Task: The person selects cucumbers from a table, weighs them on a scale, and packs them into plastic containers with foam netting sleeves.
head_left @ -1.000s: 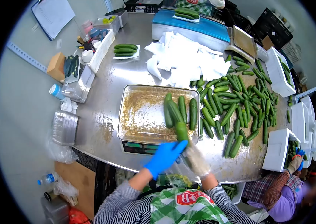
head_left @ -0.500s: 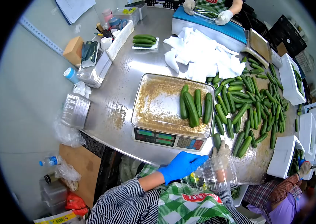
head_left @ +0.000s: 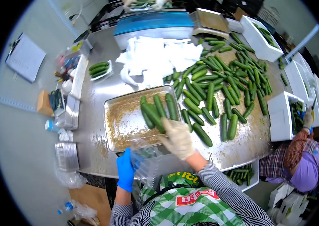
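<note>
My left hand (head_left: 125,170), in a blue glove, grips a clear plastic tray (head_left: 146,162) at the near edge of the scale. Over the lower right of the metal scale pan (head_left: 123,113) is my right hand (head_left: 178,139), in a pale glove. Its fingertips touch the lower end of a cucumber (head_left: 152,117) on the pan, fingers apart at least in part. Several cucumbers lie side by side on the pan's right half. The scale's display is mostly hidden below the pan.
Many loose cucumbers (head_left: 233,127) cover the right of the table. White cloths (head_left: 148,60) and a blue-lidded box (head_left: 153,24) are behind. A packed tray (head_left: 100,70) sits back left. At right, a co-worker (head_left: 306,165) reaches toward a white crate (head_left: 280,116).
My right hand has moved from the near table edge up onto the pan. The plastic tray has moved left with my left hand. The camera view has shifted.
</note>
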